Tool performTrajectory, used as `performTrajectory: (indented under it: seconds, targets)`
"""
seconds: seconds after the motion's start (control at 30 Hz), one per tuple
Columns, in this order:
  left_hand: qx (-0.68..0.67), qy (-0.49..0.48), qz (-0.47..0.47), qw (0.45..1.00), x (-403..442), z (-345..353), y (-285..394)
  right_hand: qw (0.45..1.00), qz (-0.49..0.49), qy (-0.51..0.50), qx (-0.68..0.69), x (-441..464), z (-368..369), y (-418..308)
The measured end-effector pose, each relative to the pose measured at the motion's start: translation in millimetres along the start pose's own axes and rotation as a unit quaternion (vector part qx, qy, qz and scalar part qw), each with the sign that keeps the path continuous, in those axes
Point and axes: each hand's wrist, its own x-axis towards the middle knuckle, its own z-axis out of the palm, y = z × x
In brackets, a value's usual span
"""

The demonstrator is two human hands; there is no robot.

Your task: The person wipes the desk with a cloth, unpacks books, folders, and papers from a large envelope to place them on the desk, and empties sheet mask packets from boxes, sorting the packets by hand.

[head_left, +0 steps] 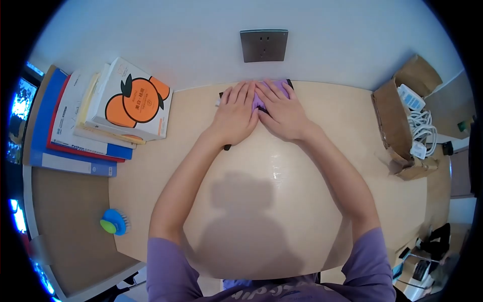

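A purple fabric item with black edges lies near the back of the table, mostly covered by my hands. My left hand lies flat on its left part, fingers stretched forward. Beside it, my right hand presses flat on the right part, fingers also extended. The two hands nearly touch at the thumbs. Black bits stick out at the back right corner and below my left wrist. What kind of item it is cannot be made out.
Books and blue binders, with a white box printed with oranges, stand at left. A blue and green scrub brush sits near the left edge. A cardboard box of white cables is at right. A socket is on the wall.
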Motion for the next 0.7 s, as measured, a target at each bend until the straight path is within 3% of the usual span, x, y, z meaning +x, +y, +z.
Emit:
performTrajectory:
  seconds: [0.47,0.7]
  targets:
    - [-0.013,0.040,-0.033,0.999,9,2,9,0.998,0.023,0.042,0.035,3,6,3]
    - [0.016,0.074,-0.057,0.996,19,19,6,0.986,0.079,0.135,0.052,3,9,0]
